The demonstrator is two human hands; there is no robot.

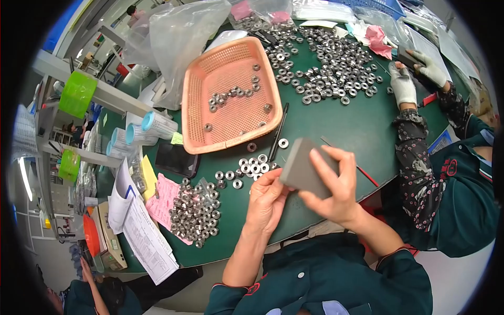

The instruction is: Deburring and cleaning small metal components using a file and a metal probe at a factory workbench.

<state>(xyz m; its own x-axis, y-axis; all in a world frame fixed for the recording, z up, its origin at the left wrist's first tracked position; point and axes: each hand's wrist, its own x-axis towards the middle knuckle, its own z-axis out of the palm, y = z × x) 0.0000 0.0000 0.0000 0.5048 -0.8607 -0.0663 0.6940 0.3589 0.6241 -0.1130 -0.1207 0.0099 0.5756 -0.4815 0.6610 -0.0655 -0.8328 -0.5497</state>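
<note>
A flat, matte grey block (304, 167), tilted, is pinched by the right hand (336, 191); left hand (268, 202) fingertips touch its edge.

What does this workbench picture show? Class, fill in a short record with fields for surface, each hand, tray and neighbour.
surface: green table top
right hand: grips a grey rectangular block
left hand: fingertips at the block's lower edge
tray: pink perforated plastic basket, a few small metal rings inside
loose parts: heap of metal rings at left
neighbour: gloved hands at right
</note>
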